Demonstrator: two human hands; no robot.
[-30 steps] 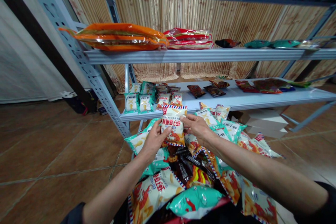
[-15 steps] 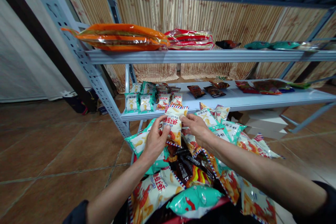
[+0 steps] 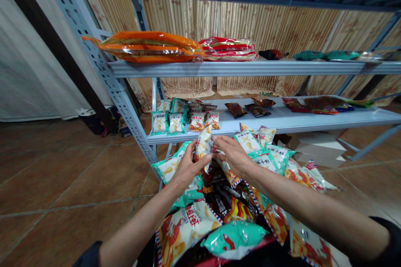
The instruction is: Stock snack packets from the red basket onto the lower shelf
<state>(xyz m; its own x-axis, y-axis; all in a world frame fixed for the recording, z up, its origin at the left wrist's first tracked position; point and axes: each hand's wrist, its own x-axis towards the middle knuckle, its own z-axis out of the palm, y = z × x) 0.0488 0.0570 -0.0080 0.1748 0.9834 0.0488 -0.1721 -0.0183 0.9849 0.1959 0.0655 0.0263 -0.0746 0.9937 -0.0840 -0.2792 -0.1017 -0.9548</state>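
Observation:
My left hand (image 3: 187, 167) and my right hand (image 3: 231, 153) both grip a small white snack packet (image 3: 203, 144) with red print, held edge-on above a heap of snack bags (image 3: 238, 200) in front of me. The left fingers pinch its lower left side. The right fingers hold its right edge. Just beyond the packet is the lower shelf (image 3: 282, 121) of a grey metal rack, with rows of small teal and red-white packets (image 3: 184, 119) at its left end.
The upper shelf (image 3: 250, 68) carries large orange bags (image 3: 147, 46), red bags (image 3: 228, 48) and teal ones at the right. Dark and red packets (image 3: 257, 108) lie further along the lower shelf. A perforated rack post (image 3: 103, 66) stands at the left over a brown tiled floor (image 3: 62, 175).
The packet has turned from facing me to nearly edge-on, and both hands have lowered it slightly toward the heap. My view has shifted a little.

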